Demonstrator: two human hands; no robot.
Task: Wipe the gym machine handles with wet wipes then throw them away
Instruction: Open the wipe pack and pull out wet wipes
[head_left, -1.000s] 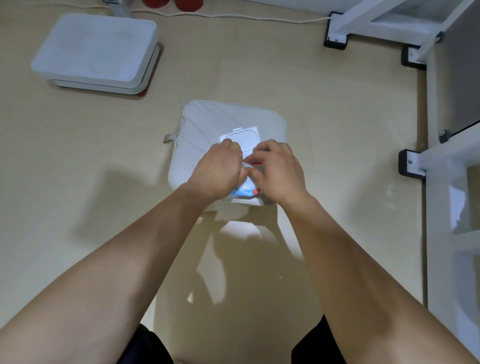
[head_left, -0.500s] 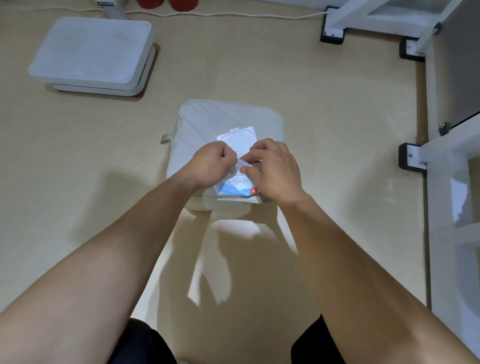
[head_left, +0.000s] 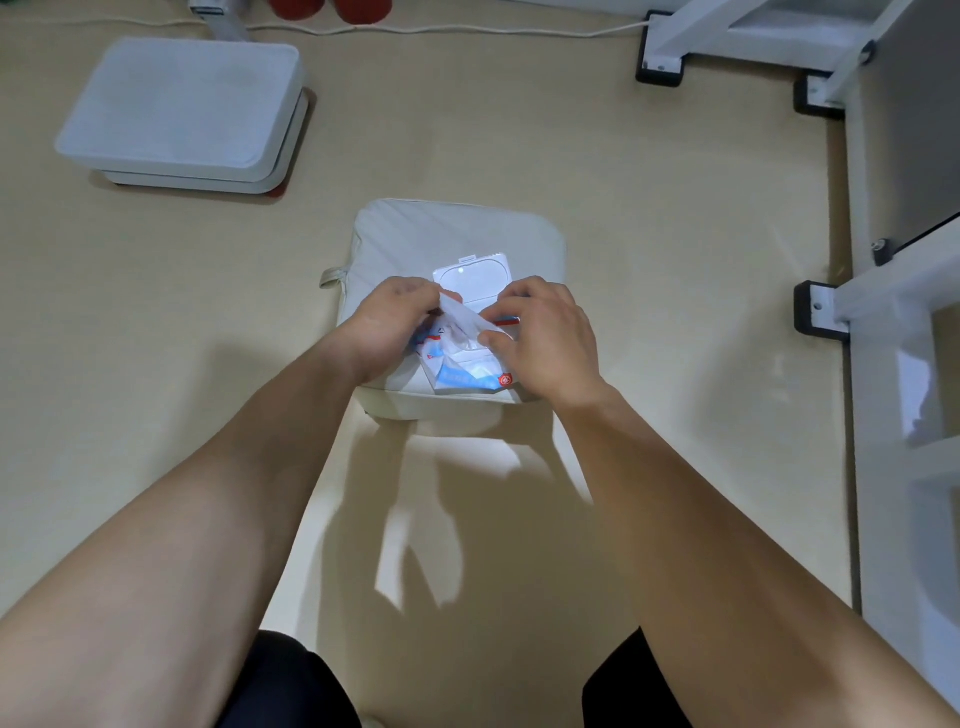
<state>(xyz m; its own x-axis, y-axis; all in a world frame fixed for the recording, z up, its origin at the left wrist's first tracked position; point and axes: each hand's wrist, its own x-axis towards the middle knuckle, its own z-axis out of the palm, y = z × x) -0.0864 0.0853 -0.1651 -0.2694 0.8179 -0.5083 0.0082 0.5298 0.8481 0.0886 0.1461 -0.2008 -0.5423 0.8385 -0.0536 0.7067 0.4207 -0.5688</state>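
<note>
Beige floor (head_left: 623, 208), white cushion (head_left: 457, 234) under wipes pack (head_left: 467, 371); left hand (head_left: 389, 325), right hand (head_left: 545, 338) seemingly pinching a wipe (head_left: 462, 322).

wipes pack (head_left: 467, 371) on cushion (head_left: 457, 234) | pads (head_left: 182, 109) far left

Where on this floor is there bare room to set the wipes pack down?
Free: the floor between the cushion and the white frame, and the stretch left of the cushion, below the stacked pads. Crowded: the cushion top, where the left hand, the right hand and the wipes pack sit.
</note>
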